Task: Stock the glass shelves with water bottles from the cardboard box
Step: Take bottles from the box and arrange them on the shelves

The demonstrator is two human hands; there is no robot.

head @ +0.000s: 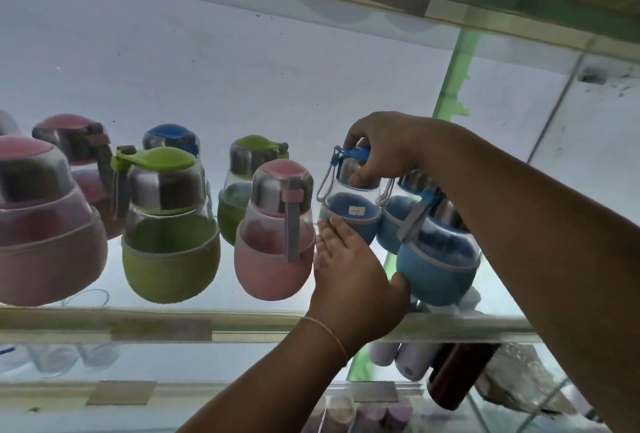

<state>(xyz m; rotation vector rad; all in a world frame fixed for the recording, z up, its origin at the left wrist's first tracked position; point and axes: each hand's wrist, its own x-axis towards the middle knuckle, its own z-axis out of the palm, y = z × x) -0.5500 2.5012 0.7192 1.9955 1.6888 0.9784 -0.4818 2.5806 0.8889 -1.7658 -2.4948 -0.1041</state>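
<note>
A: Where is the blue bottle (349, 205) found?
B: On the glass shelf (242, 320), just right of the pink bottle (273, 242) — its steel cap is gripped from above by the right hand (384, 148), fingers curled round the blue lid.

A: And the left hand (353, 280)?
B: It is laid against the blue bottle's lower sleeve with straight fingers, while its thumb is pressed to a second blue bottle (438, 259) just right of the first. A third blue bottle (394, 221) is seen behind, between those two.

A: What is seen left of the pink bottle?
B: A green bottle (169, 231) is stood there, and another green one (242, 183) behind — more pink ones further left
</note>
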